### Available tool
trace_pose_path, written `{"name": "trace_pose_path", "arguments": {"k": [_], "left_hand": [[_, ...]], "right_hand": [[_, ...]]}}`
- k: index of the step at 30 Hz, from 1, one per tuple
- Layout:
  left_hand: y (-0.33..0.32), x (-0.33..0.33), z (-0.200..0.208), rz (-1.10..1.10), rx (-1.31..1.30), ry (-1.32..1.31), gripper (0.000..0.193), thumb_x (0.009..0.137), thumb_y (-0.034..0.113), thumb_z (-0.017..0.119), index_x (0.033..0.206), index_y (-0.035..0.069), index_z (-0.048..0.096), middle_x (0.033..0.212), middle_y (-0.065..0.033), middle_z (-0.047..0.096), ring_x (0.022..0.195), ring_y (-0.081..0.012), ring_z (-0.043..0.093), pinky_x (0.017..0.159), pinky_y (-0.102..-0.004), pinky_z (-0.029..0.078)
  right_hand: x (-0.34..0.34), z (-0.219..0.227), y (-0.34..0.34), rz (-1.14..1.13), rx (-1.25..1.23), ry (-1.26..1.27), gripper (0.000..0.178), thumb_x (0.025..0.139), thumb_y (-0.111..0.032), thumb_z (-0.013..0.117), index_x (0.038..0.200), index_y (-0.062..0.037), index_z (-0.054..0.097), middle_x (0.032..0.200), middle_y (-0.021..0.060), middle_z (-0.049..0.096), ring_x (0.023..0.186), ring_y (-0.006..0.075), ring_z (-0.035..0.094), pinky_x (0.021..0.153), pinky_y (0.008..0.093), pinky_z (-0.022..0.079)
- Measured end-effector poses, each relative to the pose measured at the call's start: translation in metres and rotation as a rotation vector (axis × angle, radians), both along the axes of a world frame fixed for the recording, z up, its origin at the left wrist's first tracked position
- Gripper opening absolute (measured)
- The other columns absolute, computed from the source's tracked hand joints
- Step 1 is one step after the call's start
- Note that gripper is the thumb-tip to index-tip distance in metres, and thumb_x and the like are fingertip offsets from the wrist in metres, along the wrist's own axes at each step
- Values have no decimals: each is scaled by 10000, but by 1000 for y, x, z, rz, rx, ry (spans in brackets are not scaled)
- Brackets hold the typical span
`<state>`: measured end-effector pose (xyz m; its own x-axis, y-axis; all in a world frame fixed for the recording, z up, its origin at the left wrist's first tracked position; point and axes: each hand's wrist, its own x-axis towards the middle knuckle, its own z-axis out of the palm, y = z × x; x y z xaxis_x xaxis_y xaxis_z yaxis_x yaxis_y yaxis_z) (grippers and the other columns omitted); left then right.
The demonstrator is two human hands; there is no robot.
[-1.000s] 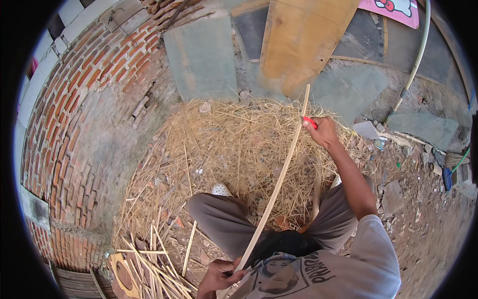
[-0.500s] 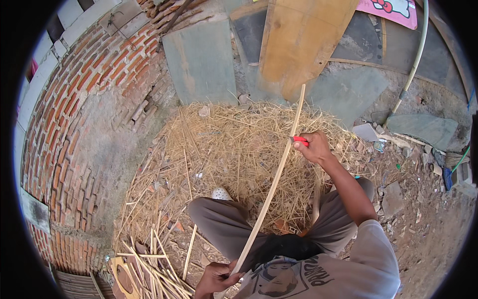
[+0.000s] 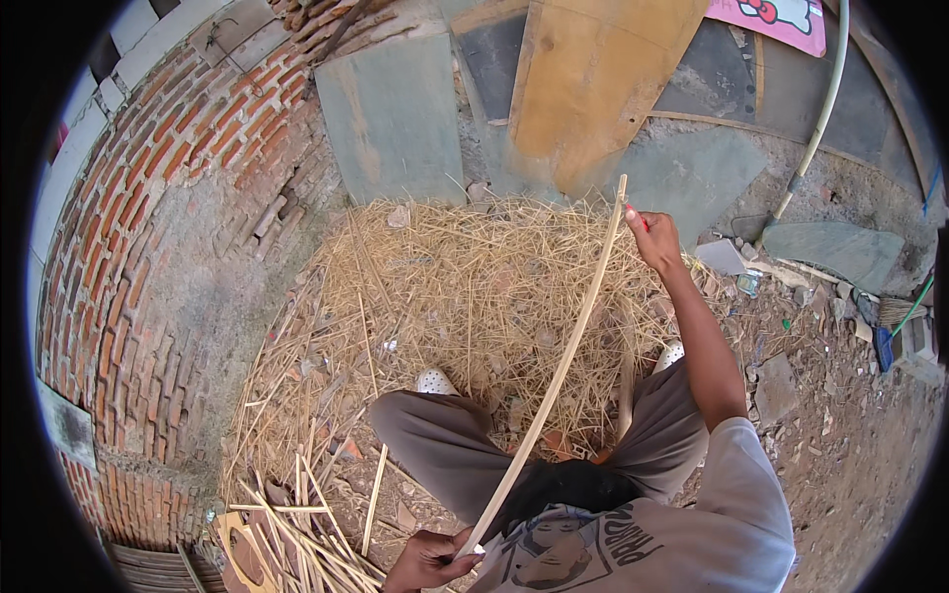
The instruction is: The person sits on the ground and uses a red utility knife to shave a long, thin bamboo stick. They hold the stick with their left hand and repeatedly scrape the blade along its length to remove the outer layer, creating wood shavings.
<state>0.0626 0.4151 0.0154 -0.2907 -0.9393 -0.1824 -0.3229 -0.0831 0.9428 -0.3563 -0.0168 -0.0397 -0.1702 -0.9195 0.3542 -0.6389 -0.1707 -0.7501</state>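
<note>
Long pale bamboo strip [image 3: 554, 381], bowing between clenched left hand [image 3: 427, 560] and right hand [image 3: 654, 237] pinching a red-handled tool: judged light, springy (sharp-edged?); gripping near ends.

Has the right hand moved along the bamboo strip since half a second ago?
Yes. The right hand slid outward toward the tip of the bamboo strip, closer to the leaning wooden board.

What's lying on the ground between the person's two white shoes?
In the head view, loose yellow straw and shavings lie between the left white shoe and right white shoe, crossed by the long pale bamboo strip.
</note>
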Motion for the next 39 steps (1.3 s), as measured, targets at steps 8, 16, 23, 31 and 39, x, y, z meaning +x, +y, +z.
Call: {"name": "trace_pose_path", "arguments": {"k": [8, 16, 23, 31, 39], "left_hand": [[-6, 2, 36, 1, 36, -140, 379, 754, -4, 756, 1120, -36, 660, 603, -77, 651, 519, -6, 458, 498, -206, 395], [-47, -36, -14, 103, -111, -211, 379, 766, 53, 769, 1126, -13, 671, 511, -4, 518, 504, 9, 414, 461, -204, 358], [-72, -62, -58, 152, -198, -174, 296, 831, 117, 737, 1086, -23, 680, 533, 6, 505, 490, -16, 415, 469, -204, 374], [-122, -100, -110, 329, 374, 340, 325, 985, 270, 536, 832, 2, 639, 630, -41, 585, 463, -80, 530, 441, -218, 440], [-171, -127, -124, 225, 377, 477, 374, 1013, 354, 453, 814, 47, 529, 568, -38, 513, 397, -102, 464, 381, -241, 386]], "right_hand": [[-39, -17, -22, -52, 56, -515, 657, 918, -638, 435, 558, -90, 405, 476, -6, 334, 440, 133, 354, 452, 321, 287], [70, 14, 51, 452, 342, -989, 316, 946, -307, 588, 790, -35, 545, 469, -42, 319, 382, 72, 298, 384, 245, 242], [60, 20, 45, 446, 373, -1238, 233, 958, -221, 574, 848, -17, 552, 474, -50, 297, 394, 76, 306, 398, 236, 267], [60, 10, 41, 340, 384, -1208, 241, 957, -235, 577, 822, -37, 555, 482, -51, 315, 385, 75, 309, 388, 238, 259], [62, 8, 42, 342, 401, -1161, 246, 961, -238, 575, 821, -38, 548, 502, -46, 369, 398, 65, 313, 394, 238, 261]]}}
